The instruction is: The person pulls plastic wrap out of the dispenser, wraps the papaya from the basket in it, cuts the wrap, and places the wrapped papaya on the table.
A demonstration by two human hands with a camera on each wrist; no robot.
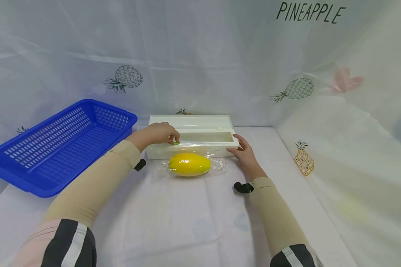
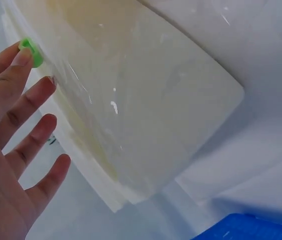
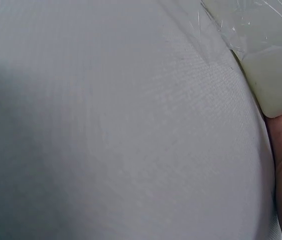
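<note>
Pinching the green slide cutter (image 2: 37,58) with my left grip (image 1: 161,132), I could skid the cling-film box (image 1: 220,149) if my right grip (image 1: 245,154), clasping its end, slackens.

We're in a sheeted-off corner (image 1: 273,115)! Pineapple-print sheeting (image 1: 200,55) hangs right behind a white surface (image 1: 170,215). Home or workplace, I can't tell.
</note>
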